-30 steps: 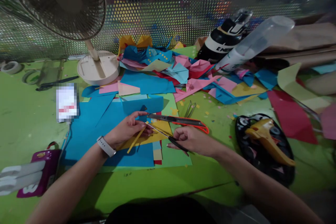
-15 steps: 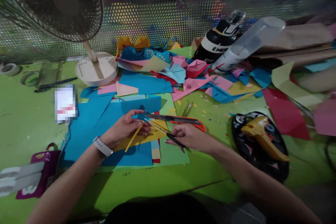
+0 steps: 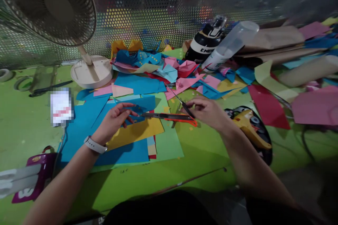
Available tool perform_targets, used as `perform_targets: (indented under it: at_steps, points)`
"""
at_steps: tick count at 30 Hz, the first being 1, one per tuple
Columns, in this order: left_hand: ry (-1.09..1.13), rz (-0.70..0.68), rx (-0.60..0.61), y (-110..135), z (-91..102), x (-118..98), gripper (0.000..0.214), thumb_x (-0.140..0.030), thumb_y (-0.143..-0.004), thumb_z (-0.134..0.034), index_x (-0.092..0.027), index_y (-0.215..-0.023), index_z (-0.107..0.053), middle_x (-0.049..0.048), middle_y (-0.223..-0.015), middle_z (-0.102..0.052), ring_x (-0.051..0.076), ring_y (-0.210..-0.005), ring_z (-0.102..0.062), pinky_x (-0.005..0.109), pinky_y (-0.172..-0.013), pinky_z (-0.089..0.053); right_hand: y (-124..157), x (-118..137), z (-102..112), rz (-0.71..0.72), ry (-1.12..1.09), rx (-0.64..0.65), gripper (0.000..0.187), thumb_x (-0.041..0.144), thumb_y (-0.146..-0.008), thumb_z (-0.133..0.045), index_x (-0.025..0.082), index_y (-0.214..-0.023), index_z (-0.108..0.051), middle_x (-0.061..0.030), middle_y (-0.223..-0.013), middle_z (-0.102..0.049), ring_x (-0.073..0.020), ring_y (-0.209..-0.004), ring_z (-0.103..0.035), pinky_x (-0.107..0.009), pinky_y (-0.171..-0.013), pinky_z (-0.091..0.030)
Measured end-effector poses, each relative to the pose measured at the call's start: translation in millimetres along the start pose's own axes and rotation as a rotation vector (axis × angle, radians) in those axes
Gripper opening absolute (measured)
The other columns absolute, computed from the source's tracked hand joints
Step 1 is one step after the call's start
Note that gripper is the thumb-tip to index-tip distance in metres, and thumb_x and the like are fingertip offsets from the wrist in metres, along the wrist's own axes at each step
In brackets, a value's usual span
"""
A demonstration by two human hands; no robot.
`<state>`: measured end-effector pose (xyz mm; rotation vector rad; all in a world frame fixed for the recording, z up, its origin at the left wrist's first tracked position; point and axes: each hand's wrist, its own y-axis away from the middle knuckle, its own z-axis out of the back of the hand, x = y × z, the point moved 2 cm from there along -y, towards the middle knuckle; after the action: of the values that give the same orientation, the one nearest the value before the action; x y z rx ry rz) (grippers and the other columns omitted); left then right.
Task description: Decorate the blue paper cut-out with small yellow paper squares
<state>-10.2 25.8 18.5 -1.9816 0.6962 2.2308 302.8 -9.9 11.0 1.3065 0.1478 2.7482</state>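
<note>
My left hand (image 3: pixel 118 116) hovers over the paper pile, its fingers loosely curled and apart, and I see nothing held in them. Just right of its fingertips lies a utility knife (image 3: pixel 169 116) with an orange edge. My right hand (image 3: pixel 203 109) is closed around the black handle of a slim tool (image 3: pixel 187 108) with a long thin metal tip. This tip points up and left, above the table. Beneath my left hand lie a yellow paper sheet (image 3: pixel 137 134) and blue paper (image 3: pixel 121 154). Tweezers lie partly hidden behind the utility knife.
A fan (image 3: pixel 91 74) stands at the back left. Folded paper pieces (image 3: pixel 169 72) crowd the back middle, beside a black bottle (image 3: pixel 202 47) and a clear-capped bottle (image 3: pixel 229 45). A yellow tape dispenser (image 3: pixel 249 126) rests in a black tray at right. A phone (image 3: pixel 62 107) lies left.
My right hand has moved up and right, lifting the slim tool away from my left hand. The yellow strip by my left fingers is no longer visible. The view has shifted right.
</note>
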Motion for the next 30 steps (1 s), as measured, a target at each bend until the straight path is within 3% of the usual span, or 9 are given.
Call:
perform_targets:
  at_steps: [3, 6, 9, 12, 16, 21, 24, 27, 30]
  points:
    - [-0.281, -0.140, -0.062, 0.6, 12.0, -7.9, 0.027, -0.029, -0.091, -0.052, -0.016, -0.113, -0.059, 0.0083, -0.093, -0.072, 0.015, -0.066, -0.063, 0.023, -0.052, -0.043, -8.8, -9.3, 11.5, 0.020, 0.420, -0.218, 0.032, 0.051, -0.079, -0.065, 0.019, -0.079, -0.071, -0.0070, -0.076, -0.064, -0.0206, -0.070, -0.056, -0.030, -0.057, -0.030]
    - [-0.696, -0.252, -0.165, 1.2, 26.0, -11.5, 0.031, -0.026, -0.093, -0.044, -0.017, -0.118, -0.059, 0.0091, -0.099, -0.072, 0.020, -0.076, -0.066, 0.030, -0.068, -0.049, -16.6, -17.9, 11.1, -0.069, 0.582, -0.152, 0.028, 0.046, -0.082, -0.062, 0.020, -0.080, -0.071, -0.0073, -0.076, -0.067, -0.0219, -0.070, -0.058, -0.030, -0.055, -0.028]
    - [-1.130, -0.258, -0.281, 0.3, 37.5, -10.3, 0.036, -0.022, -0.094, -0.038, -0.018, -0.122, -0.060, 0.0123, -0.113, -0.071, 0.027, -0.088, -0.068, 0.033, -0.069, -0.047, -21.9, -21.9, 8.1, -0.100, 0.610, -0.066, 0.031, 0.049, -0.083, -0.062, 0.019, -0.080, -0.072, -0.0082, -0.081, -0.069, -0.0217, -0.072, -0.060, -0.029, -0.054, -0.027]
    - [-1.306, -0.252, -0.295, -1.4, 44.1, -7.9, 0.039, -0.023, -0.096, -0.036, -0.019, -0.126, -0.060, 0.0124, -0.120, -0.068, 0.029, -0.096, -0.067, 0.033, -0.070, -0.047, -23.9, -23.1, 6.9, -0.115, 0.632, -0.040, 0.034, 0.052, -0.083, -0.061, 0.020, -0.083, -0.072, -0.0072, -0.083, -0.071, -0.0206, -0.072, -0.061, -0.029, -0.052, -0.027]
    - [-1.423, -0.255, -0.280, -1.0, 45.4, -7.8, 0.040, -0.023, -0.095, -0.039, -0.018, -0.131, -0.056, 0.0120, -0.123, -0.067, 0.030, -0.106, -0.065, 0.035, -0.077, -0.050, -24.3, -24.6, 8.0, -0.095, 0.705, -0.070, 0.027, 0.045, -0.082, -0.064, 0.020, -0.086, -0.073, -0.0066, -0.088, -0.071, -0.0217, -0.078, -0.062, -0.028, -0.052, -0.027]
    - [-1.431, -0.178, -0.232, 0.7, 39.7, -8.8, 0.049, -0.025, -0.091, -0.046, -0.015, -0.139, -0.047, 0.0117, -0.119, -0.069, 0.031, -0.105, -0.066, 0.038, -0.081, -0.051, -21.8, -24.1, 12.1, -0.017, 0.615, -0.027, 0.023, 0.041, -0.079, -0.068, 0.021, -0.089, -0.074, -0.0041, -0.083, -0.072, -0.0209, -0.076, -0.064, -0.027, -0.055, -0.033]
    - [-1.348, -0.211, -0.236, -1.7, 40.2, -7.5, 0.053, -0.022, -0.088, -0.048, -0.019, -0.140, -0.047, 0.0089, -0.119, -0.070, 0.029, -0.105, -0.066, 0.037, -0.081, -0.051, -14.0, -13.2, 14.1, 0.014, 0.612, -0.173, 0.023, 0.038, -0.086, -0.060, 0.021, -0.090, -0.074, -0.0057, -0.085, -0.074, -0.0227, -0.079, -0.067, -0.028, -0.057, -0.037]
    - [-1.215, -0.251, -0.269, -5.3, 45.3, -2.7, 0.053, -0.025, -0.085, -0.053, -0.021, -0.138, -0.049, 0.0072, -0.112, -0.072, 0.026, -0.099, -0.068, 0.034, -0.080, -0.050, 0.4, 7.2, 2.4, 0.173, 0.571, -0.297, 0.025, 0.031, -0.092, -0.051, 0.021, -0.097, -0.073, -0.0074, -0.093, -0.075, -0.0234, -0.085, -0.068, -0.030, -0.066, -0.045]
    - [-1.086, -0.275, -0.334, -5.8, 48.1, 3.6, 0.051, -0.032, -0.085, -0.057, -0.019, -0.134, -0.052, 0.0075, -0.103, -0.074, 0.024, -0.092, -0.069, 0.031, -0.075, -0.050, 18.7, 28.2, -27.8, 0.442, 0.492, -0.146, 0.028, 0.025, -0.094, -0.047, 0.021, -0.106, -0.072, -0.0065, -0.105, -0.075, -0.0220, -0.094, -0.069, -0.033, -0.078, -0.052]
